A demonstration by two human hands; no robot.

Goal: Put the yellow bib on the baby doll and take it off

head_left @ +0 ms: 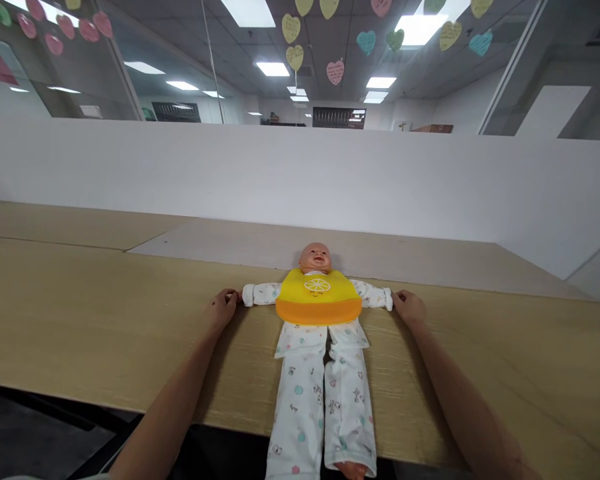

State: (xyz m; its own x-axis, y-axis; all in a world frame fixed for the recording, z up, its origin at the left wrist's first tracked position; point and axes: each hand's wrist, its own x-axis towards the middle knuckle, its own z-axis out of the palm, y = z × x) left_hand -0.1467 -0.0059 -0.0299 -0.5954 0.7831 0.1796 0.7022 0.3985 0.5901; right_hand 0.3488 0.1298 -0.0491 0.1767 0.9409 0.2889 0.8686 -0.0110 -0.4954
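Paper hearts point(335, 72) hang from an office ceiling above a white partition point(280, 180), which backs a light wood-grain table point(80, 313). A baby doll point(303, 339) lies face-up on the table, wearing soft white printed pajamas point(300, 413) and a glossy yellow-and-orange bib point(319, 300) with a citrus-slice motif. Its legs run over the near edge, and its sleeve cuffs point(249, 295) stretch out sideways. The left hand point(223, 308) and right hand point(409, 308) rest on the tabletop at either cuff, fingers point(231, 298) loosely curled; whether they pinch the cloth, I cannot tell.
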